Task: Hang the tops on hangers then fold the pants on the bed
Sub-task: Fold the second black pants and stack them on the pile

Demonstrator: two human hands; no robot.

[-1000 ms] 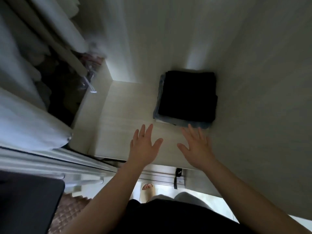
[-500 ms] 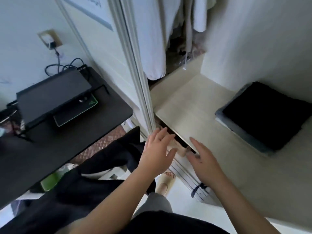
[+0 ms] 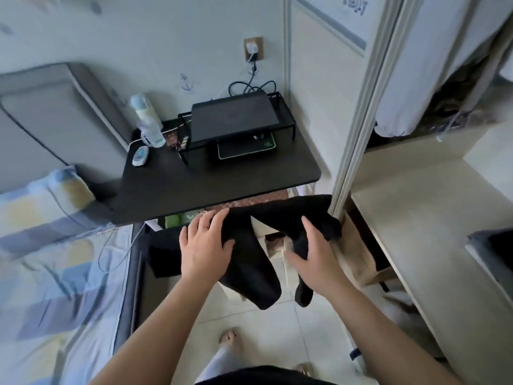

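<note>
A pair of black pants (image 3: 266, 218) is held up in front of the black desk, two legs hanging toward the tiled floor. My left hand (image 3: 205, 243) grips the pants at their left end, fingers over the top and thumb against the fabric. My right hand (image 3: 313, 254) holds the right part, fingers lying over the cloth. The bed (image 3: 55, 273), under a blue and yellow patterned sheet, lies to the left. A folded dark stack (image 3: 494, 251) sits on the wardrobe shelf at the right edge. White tops (image 3: 433, 79) hang inside the wardrobe.
The black desk (image 3: 222, 187) carries a wire stand with a closed laptop (image 3: 233, 118), a bottle and cables. The wardrobe's sliding-door frame (image 3: 358, 129) stands just right of my hands. A brown paper bag (image 3: 358, 245) sits low in the wardrobe. My bare foot shows on the tiles below.
My view swung left from the wardrobe shelf toward the desk and bed. Both hands left the shelf empty and now hold the black pants.
</note>
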